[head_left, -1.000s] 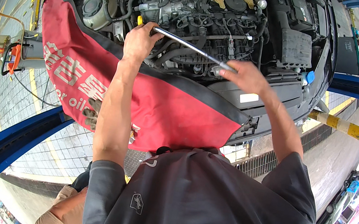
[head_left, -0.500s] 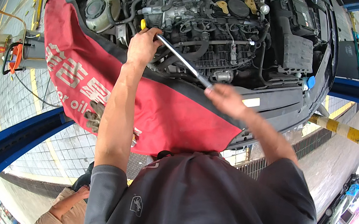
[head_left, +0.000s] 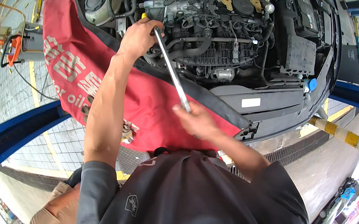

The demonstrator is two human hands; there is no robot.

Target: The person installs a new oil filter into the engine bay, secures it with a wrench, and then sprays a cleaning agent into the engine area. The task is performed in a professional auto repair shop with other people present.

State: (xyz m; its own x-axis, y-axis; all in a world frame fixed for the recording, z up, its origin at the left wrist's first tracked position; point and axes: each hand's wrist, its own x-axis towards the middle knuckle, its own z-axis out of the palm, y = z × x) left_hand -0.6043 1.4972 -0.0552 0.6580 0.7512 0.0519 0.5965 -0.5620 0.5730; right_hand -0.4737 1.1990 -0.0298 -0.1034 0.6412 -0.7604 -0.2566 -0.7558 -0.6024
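A long, shiny steel wrench (head_left: 171, 69) slants over the front edge of the engine bay. At its far end, my left hand (head_left: 138, 38) is closed around the wrench's head, which the fingers hide. The handle end is in my right hand (head_left: 197, 120), fingers wrapped round it, above the red fender cover (head_left: 162, 130). Just beyond my left fingers a small yellow part (head_left: 144, 15) shows beside the engine (head_left: 208, 26). What the wrench's head sits on cannot be seen.
Left of the engine stands a whitish coolant tank (head_left: 103, 4). A blue cap (head_left: 310, 84) is at the right. Dirty work gloves (head_left: 127, 133) lie on the cover. Blue lift arms (head_left: 18, 137) flank the car. Another person (head_left: 56, 210) is at the lower left.
My right hand has swung the wrench handle toward me and to the left. My left hand stays at the wrench's head. The other person has shifted slightly.
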